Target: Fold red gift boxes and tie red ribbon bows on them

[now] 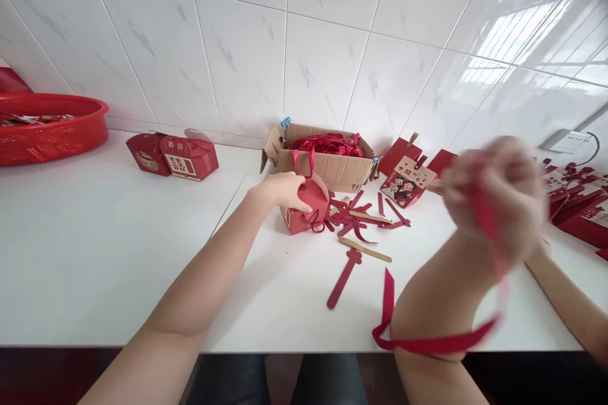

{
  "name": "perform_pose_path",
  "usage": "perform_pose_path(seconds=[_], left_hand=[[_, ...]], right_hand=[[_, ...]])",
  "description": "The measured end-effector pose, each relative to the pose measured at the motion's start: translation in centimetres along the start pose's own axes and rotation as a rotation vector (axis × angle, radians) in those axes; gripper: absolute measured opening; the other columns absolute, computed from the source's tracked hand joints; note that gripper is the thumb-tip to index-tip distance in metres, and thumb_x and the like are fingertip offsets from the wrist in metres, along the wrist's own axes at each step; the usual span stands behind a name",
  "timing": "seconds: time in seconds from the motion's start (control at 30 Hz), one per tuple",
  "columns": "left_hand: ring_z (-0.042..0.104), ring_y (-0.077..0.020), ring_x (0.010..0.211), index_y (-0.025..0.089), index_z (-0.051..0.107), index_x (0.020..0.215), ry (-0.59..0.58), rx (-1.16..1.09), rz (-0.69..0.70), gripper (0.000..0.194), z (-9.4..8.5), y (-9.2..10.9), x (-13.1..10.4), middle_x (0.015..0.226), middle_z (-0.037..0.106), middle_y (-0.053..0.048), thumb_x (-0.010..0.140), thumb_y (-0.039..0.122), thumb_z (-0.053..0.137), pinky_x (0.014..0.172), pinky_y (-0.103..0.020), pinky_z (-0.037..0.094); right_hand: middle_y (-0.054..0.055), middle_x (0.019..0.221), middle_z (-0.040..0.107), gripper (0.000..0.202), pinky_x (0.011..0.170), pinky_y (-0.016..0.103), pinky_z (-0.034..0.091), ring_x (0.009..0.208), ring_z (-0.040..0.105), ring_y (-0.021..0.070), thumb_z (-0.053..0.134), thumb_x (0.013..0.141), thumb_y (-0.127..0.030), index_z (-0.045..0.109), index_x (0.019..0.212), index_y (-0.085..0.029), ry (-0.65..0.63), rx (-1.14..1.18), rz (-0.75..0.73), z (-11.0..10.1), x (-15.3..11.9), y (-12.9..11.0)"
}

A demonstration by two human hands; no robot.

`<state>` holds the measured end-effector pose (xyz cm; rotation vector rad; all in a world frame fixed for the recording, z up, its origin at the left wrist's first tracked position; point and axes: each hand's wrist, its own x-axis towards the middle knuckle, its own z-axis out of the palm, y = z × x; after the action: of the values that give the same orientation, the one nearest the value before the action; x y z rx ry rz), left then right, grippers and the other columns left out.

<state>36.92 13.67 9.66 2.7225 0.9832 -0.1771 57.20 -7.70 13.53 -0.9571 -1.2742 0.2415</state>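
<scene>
In the head view, my left hand (281,193) grips the top and side of a small red gift box (308,223), thumb across its near face. A red ribbon bow (306,161) stands up from the box top, and a thin red cord loop hangs at its lower right. My right hand (496,202) is raised and smeared by motion, closed around a red ribbon (441,343). That ribbon drapes down past the wrist and curves under the forearm, with one tail pointing up on its left. Part of the right hand's grip is blurred.
A cardboard carton (327,168) of red ribbons stands behind the gift box. Red and tan paper strips (354,215) are scattered beside it. More gift boxes (190,158) stand left; printed ones (406,183) stand right. A red basket (57,133) sits far left. Another person's arm (565,304) reaches in at right.
</scene>
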Motion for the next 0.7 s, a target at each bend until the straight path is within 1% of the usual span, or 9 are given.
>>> perform_pose_path(seconds=[0.03,0.07,0.13,0.2,0.27,0.33,0.43,0.57,0.7], left_hand=[[0.061,-0.0281,0.097,0.023,0.057,0.113,-0.036,-0.027,0.046,0.065,-0.2,-0.7,-0.1,0.119,0.061,-0.011,0.061,0.061,0.065,0.071,-0.030,0.046],[0.060,-0.0275,0.100,0.025,0.056,0.117,-0.068,-0.048,0.085,0.068,-0.5,-1.3,-0.4,0.124,0.059,-0.009,0.059,0.059,0.068,0.072,-0.029,0.046],[0.058,-0.0269,0.105,0.029,0.054,0.122,-0.127,-0.068,0.132,0.074,-1.0,-2.4,-0.9,0.132,0.053,-0.006,0.056,0.055,0.070,0.075,-0.028,0.046],[0.057,-0.0260,0.106,0.034,0.053,0.124,-0.168,-0.062,0.135,0.070,-1.4,-3.0,-1.3,0.137,0.048,-0.004,0.058,0.051,0.068,0.078,-0.029,0.046],[0.059,-0.0247,0.101,0.035,0.055,0.121,-0.181,-0.047,0.115,0.059,-1.5,-3.1,-1.4,0.135,0.049,-0.003,0.063,0.045,0.062,0.076,-0.030,0.047],[0.060,-0.0239,0.095,0.033,0.058,0.116,-0.165,-0.044,0.088,0.051,-1.4,-2.8,-1.3,0.130,0.052,-0.004,0.065,0.037,0.058,0.071,-0.031,0.046],[0.061,-0.0237,0.085,0.028,0.059,0.106,-0.140,-0.044,0.048,0.044,-1.1,-1.9,-0.9,0.117,0.060,-0.005,0.063,0.027,0.055,0.063,-0.030,0.044],[0.060,-0.0236,0.074,0.022,0.059,0.093,-0.167,-0.020,0.021,0.033,-0.7,-0.9,-0.7,0.095,0.066,-0.007,0.060,0.021,0.055,0.054,-0.030,0.038],[0.060,-0.0232,0.074,0.022,0.057,0.092,-0.173,0.008,0.041,0.032,-0.7,-0.5,-0.7,0.098,0.065,-0.007,0.060,0.020,0.055,0.053,-0.030,0.039]], right_hand=[[-0.003,0.065,0.058,0.021,0.055,0.026,0.054,0.055,0.062,0.0099,0.076,0.072,-0.034,0.058,0.071,-0.024,-0.005,0.028,0.083,1.4,0.9,1.0],[-0.002,0.065,0.060,0.018,0.061,0.027,0.055,0.060,0.064,0.0107,0.076,0.072,-0.030,0.060,0.072,-0.022,-0.064,0.035,0.190,2.7,1.7,2.2],[0.001,0.069,0.064,0.016,0.064,0.029,0.056,0.065,0.065,0.0123,0.075,0.073,-0.031,0.064,0.077,-0.019,-0.201,-0.032,0.361,4.7,2.9,4.6],[0.004,0.075,0.067,0.018,0.064,0.028,0.054,0.068,0.064,0.0132,0.071,0.075,-0.033,0.067,0.082,-0.017,-0.381,-0.154,0.490,5.7,3.5,6.8],[0.005,0.079,0.068,0.018,0.063,0.027,0.053,0.069,0.063,0.0130,0.069,0.076,-0.032,0.068,0.085,-0.016,-0.553,-0.245,0.560,6.0,3.7,8.3],[0.004,0.080,0.067,0.015,0.063,0.026,0.051,0.069,0.062,0.0120,0.068,0.076,-0.028,0.066,0.086,-0.017,-0.678,-0.270,0.590,5.9,3.7,8.9],[0.000,0.076,0.063,0.010,0.060,0.024,0.047,0.065,0.058,0.0098,0.065,0.076,-0.023,0.061,0.084,-0.018,-0.778,-0.268,0.606,5.6,3.6,9.0],[-0.003,0.069,0.055,0.009,0.055,0.021,0.040,0.060,0.052,0.0078,0.063,0.076,-0.020,0.054,0.078,-0.018,-0.835,-0.311,0.628,5.6,3.6,9.1],[-0.003,0.069,0.055,0.010,0.054,0.022,0.038,0.060,0.051,0.0080,0.062,0.077,-0.022,0.053,0.079,-0.019,-0.844,-0.315,0.624,6.4,3.5,9.2]])
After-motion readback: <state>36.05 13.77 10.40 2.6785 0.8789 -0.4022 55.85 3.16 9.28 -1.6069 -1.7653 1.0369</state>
